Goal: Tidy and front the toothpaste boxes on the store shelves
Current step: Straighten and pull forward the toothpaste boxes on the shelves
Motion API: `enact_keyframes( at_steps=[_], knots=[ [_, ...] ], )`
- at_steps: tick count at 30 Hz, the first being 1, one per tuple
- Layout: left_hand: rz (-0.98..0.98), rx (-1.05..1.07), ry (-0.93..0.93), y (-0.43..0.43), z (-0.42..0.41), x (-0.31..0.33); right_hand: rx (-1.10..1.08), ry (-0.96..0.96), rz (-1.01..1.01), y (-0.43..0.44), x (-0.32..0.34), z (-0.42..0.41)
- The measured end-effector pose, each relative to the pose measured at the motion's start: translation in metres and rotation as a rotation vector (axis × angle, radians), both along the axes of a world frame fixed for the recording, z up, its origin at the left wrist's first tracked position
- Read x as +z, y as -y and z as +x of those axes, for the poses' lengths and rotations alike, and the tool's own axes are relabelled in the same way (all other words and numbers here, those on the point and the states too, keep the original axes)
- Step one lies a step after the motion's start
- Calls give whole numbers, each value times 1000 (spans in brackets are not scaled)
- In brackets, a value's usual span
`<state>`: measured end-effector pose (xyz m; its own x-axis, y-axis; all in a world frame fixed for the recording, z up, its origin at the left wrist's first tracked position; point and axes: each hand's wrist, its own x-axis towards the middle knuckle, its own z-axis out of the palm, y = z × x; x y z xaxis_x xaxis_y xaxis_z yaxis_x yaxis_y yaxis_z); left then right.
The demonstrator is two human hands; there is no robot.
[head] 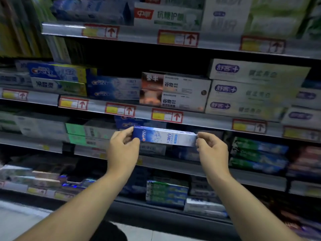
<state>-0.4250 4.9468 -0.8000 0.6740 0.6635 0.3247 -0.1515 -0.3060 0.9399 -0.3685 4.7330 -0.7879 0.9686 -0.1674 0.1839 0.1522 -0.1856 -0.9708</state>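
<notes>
Blue-and-white toothpaste box [165, 137]; red-framed yellow price tags [167, 116]; green boxes [257, 154] at right.

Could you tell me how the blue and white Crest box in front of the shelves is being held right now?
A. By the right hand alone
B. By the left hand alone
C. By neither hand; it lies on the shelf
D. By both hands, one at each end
D: the left hand grips the blue end of the Crest box and the right hand pinches its white end.

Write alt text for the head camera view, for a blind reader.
A left hand and a right hand pinch the ends of a blue-and-white Crest toothpaste box, held before store shelves. Stacked boxes fill the shelves, red-and-yellow price tags on the rails.
</notes>
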Motion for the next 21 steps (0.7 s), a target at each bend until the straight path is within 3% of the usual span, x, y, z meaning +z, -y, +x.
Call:
enact_keyframes(
  at_steps=[9, 21],
  knots=[
    [32, -131, -141, 54, 40, -48, -124, -48, -60, 56, -38, 31],
    [47, -129, -240, 89, 94, -64, -214, -97, -134, 77, -57, 69]
  ],
)
